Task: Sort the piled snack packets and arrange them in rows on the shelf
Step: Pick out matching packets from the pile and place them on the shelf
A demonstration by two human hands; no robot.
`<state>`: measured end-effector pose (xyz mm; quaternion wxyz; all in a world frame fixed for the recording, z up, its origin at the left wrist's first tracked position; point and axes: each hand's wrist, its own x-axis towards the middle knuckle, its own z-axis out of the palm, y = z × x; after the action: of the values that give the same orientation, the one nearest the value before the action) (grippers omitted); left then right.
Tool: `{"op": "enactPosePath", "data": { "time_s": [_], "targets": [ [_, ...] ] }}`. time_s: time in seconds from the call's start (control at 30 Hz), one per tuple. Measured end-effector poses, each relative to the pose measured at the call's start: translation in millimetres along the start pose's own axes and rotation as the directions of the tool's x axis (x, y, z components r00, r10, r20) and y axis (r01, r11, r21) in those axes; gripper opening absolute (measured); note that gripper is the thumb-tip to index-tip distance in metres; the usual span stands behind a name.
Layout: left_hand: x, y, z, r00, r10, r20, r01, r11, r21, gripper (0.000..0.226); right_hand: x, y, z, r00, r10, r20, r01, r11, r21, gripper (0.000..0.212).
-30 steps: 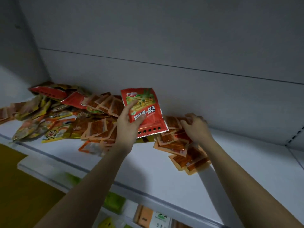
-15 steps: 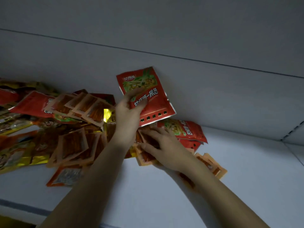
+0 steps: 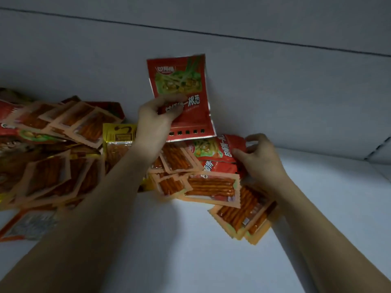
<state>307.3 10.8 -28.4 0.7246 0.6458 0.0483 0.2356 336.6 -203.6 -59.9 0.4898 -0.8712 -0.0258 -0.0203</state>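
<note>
White shelf, bare at lower right. Left hand holds upright red packet, frame centre; right hand apparently pinches another red packet atop the pile.

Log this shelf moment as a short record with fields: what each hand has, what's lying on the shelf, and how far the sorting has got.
left hand: left hand holds a red snack packet upright against the back wall
right hand: right hand pinches the end of a second red packet lying in the pile
pile: orange stick-snack packets, a yellow packet, more to the left, overlapping
shelf: white shelf, bare at front and right
progress: no rows visible yet
</note>
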Motion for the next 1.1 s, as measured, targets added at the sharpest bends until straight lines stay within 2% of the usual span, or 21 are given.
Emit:
{"op": "enactPosePath", "data": {
  "time_s": [0.07, 0.13, 0.23, 0.3, 0.4, 0.5, 0.63, 0.7, 0.8, 0.9, 0.93, 1.03, 1.07, 1.1],
  "targets": [
    [-0.3, -4.3, -0.8, 0.999, 0.021, -0.042, -0.02, 1.0, 0.02, 0.021, 2.7, -0.9, -6.0, 0.999, -0.006, -0.038, 0.014, 0.978, 0.208, 0.035],
    [-2.3, -5.8, -0.8, 0.997, 0.014, -0.081, -0.012, 0.999, 0.03, 0.021, 2.2, -2.2, -18.8, 0.99, -0.039, -0.135, 0.087, 0.926, 0.368, 0.035],
    [-2.6, -5.7, -0.4, 0.994, 0.029, -0.106, -0.023, 0.998, 0.056, 0.022, 2.2, -6.9, -38.1, 0.957, -0.079, -0.278, 0.21, 0.853, 0.479, 0.037],
    [-2.6, -5.2, 0.3, 0.993, 0.045, -0.111, -0.034, 0.995, 0.095, 0.023, 2.5, -8.6, -45.5, 0.941, -0.104, -0.321, 0.27, 0.802, 0.532, 0.035],
    [-7.0, 0.6, 4.3, 0.997, 0.035, -0.067, -0.026, 0.991, 0.132, 0.025, 0.0, -12.2, -51.7, 0.948, -0.134, -0.289, 0.286, 0.758, 0.586, 0.03],
    [-17.5, 8.1, 9.2, 0.992, -0.067, 0.11, 0.047, 0.984, 0.174, 0.029, -5.4, -13.8, -51.6, 0.953, -0.226, -0.204, 0.302, 0.783, 0.543, 0.03],
    [-25.3, 14.1, 9.2, 0.879, -0.256, 0.402, 0.152, 0.95, 0.271, 0.061, -10.5, -19.6, -47.9, 0.941, -0.316, -0.122, 0.337, 0.84, 0.426, 0.02],
    [-28.2, 15.7, 11.7, 0.848, -0.254, 0.465, 0.127, 0.949, 0.287, 0.046, -12.1, -23.2, -44.6, 0.934, -0.313, -0.174, 0.359, 0.816, 0.454, 0.018],
    [-29.9, 13.4, 15.3, 0.893, -0.171, 0.416, 0.08, 0.971, 0.227, 0.024, -13.0, -24.4, -36.9, 0.949, -0.219, -0.226, 0.309, 0.783, 0.54, 0.047],
    [-25.6, 10.3, 12.8, 0.927, -0.115, 0.358, 0.051, 0.982, 0.182, 0.015, -12.2, -24.2, -34.0, 0.989, -0.101, -0.106, 0.145, 0.769, 0.623, 0.06],
    [-25.2, 10.6, 12.5, 0.926, -0.11, 0.361, 0.042, 0.981, 0.191, 0.016, -11.8, -22.6, -34.6, 0.993, -0.097, -0.074, 0.122, 0.774, 0.622, 0.054],
    [-24.0, 8.8, 12.6, 0.94, -0.076, 0.334, 0.022, 0.986, 0.163, 0.02, -12.0, -21.7, -35.8, 0.991, -0.131, -0.024, 0.118, 0.776, 0.619, 0.02],
    [-23.4, 8.1, 12.2, 0.952, -0.059, 0.301, 0.022, 0.992, 0.124, 0.024, -11.5, -21.2, -35.0, 0.993, -0.116, -0.023, 0.101, 0.729, 0.677, 0.014],
    [-22.1, 7.0, 11.4, 0.962, -0.052, 0.268, 0.033, 0.997, 0.074, 0.03, -11.2, -21.7, -33.6, 0.996, -0.081, -0.022, 0.069, 0.635, 0.769, 0.014]
  ]
}}
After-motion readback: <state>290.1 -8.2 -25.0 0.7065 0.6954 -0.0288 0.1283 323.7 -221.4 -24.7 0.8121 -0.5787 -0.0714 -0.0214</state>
